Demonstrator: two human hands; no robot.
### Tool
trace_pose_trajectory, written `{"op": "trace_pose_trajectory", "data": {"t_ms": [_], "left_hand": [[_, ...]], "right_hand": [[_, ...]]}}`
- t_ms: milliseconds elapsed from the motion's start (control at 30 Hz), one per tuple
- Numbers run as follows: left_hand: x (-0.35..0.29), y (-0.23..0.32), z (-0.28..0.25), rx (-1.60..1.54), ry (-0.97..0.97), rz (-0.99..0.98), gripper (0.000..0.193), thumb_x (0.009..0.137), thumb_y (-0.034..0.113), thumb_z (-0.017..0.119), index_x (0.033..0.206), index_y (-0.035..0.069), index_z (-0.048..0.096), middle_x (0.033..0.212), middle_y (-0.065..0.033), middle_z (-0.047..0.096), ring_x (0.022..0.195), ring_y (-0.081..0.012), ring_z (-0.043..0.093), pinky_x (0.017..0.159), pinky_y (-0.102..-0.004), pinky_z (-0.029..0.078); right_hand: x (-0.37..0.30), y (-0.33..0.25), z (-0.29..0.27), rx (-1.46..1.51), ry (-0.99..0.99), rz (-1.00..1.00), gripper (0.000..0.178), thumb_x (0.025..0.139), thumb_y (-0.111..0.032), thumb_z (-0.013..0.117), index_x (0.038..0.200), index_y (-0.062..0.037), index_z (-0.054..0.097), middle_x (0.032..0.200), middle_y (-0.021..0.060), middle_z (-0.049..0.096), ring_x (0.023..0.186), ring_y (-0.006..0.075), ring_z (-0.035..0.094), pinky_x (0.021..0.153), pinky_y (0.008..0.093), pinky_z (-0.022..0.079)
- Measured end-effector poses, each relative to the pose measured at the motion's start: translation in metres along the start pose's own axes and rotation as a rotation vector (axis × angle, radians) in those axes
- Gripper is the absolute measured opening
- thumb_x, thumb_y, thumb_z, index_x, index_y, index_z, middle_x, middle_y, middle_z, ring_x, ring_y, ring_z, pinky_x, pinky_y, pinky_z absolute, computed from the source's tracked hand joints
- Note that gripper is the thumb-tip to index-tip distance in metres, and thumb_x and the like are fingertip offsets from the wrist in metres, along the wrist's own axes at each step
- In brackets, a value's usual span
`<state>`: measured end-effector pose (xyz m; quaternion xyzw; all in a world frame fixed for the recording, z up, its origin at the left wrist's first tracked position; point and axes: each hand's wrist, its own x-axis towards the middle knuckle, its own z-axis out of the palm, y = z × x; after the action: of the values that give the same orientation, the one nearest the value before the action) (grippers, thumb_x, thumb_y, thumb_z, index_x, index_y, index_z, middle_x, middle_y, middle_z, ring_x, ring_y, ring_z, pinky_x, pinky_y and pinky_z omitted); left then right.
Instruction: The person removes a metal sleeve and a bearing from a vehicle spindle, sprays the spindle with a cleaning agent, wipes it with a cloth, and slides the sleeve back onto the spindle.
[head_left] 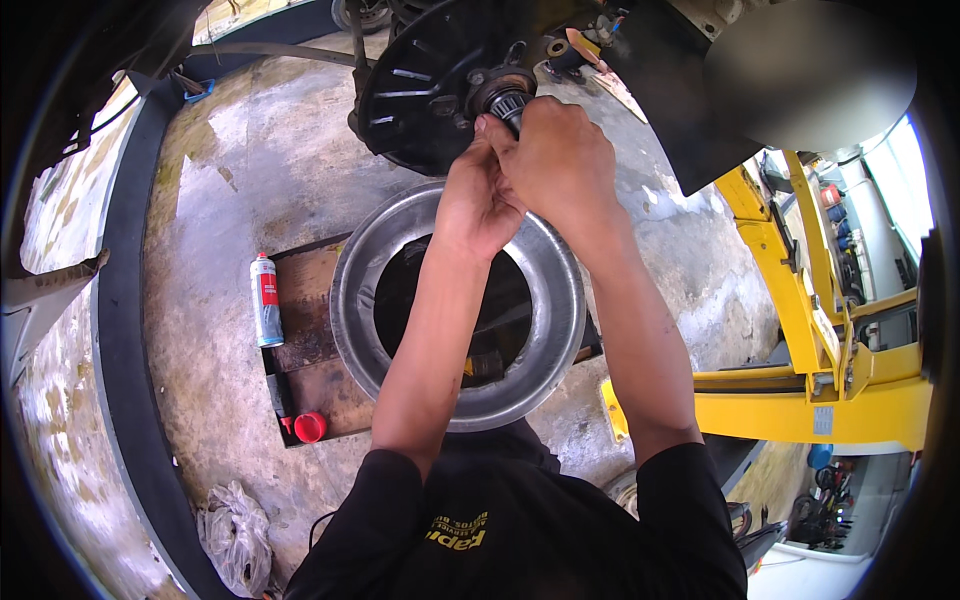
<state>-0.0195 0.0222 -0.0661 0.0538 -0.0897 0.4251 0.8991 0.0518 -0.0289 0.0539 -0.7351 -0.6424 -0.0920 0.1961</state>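
Observation:
Out of a round black backing plate (415,90) sticks a hub spindle (492,88), and on it sits a dark metal roller bearing (508,104) with ribbed sides. My right hand (562,150) is closed round the bearing's outer end, its knuckles turned up. From below, my left hand (478,195) reaches to the same spot, palm turned upward, with the fingertips pressed at the bearing's near edge. Both hands touch each other there and cover the spindle's tip. Beneath my forearms lies a large ring-shaped grey metal brake drum (350,330).
The drum rests over a brown tray (305,370) on the concrete floor. A red-and-white spray can (266,300), a red cap (310,427) and a black tube (280,397) are at its left. A plastic bag (235,535) lies lower left. Yellow lift arms (800,405) stand at right.

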Motion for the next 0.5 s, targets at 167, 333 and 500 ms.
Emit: {"op": "trace_pose_trajectory", "data": {"t_ms": [167,333,500], "left_hand": [[-0.002,0.006,-0.003,0.026,-0.190,-0.016,0.029,0.112,0.032,0.048,0.125,0.010,0.063,0.106,0.0059,0.070,0.097,-0.0066,0.066,0.091,-0.0252,0.055],[-0.016,-0.008,0.029,0.241,0.132,0.130,0.031,0.112,0.032,0.047,0.125,0.009,0.063,0.114,0.0033,0.068,0.104,-0.0075,0.064,0.095,-0.0248,0.053],[-0.013,-0.010,0.038,0.361,0.246,0.201,0.031,0.110,0.032,0.052,0.125,0.006,0.063,0.116,-0.0035,0.067,0.108,-0.0121,0.064,0.100,-0.0271,0.052]], "right_hand": [[0.004,0.000,-0.001,0.070,-0.025,-0.005,0.063,0.091,-0.056,0.071,0.088,0.0077,0.071,0.083,0.0294,0.071,0.085,0.0461,0.072,0.078,0.0515,0.057],[0.009,0.006,0.005,0.110,-0.059,0.068,0.061,0.092,-0.055,0.068,0.088,0.0065,0.073,0.090,0.0270,0.073,0.088,0.0433,0.074,0.079,0.0480,0.059],[0.021,0.013,-0.006,0.286,-0.247,0.124,0.074,0.091,-0.063,0.066,0.084,0.0107,0.071,0.091,0.0303,0.072,0.090,0.0444,0.073,0.080,0.0478,0.057]]}}
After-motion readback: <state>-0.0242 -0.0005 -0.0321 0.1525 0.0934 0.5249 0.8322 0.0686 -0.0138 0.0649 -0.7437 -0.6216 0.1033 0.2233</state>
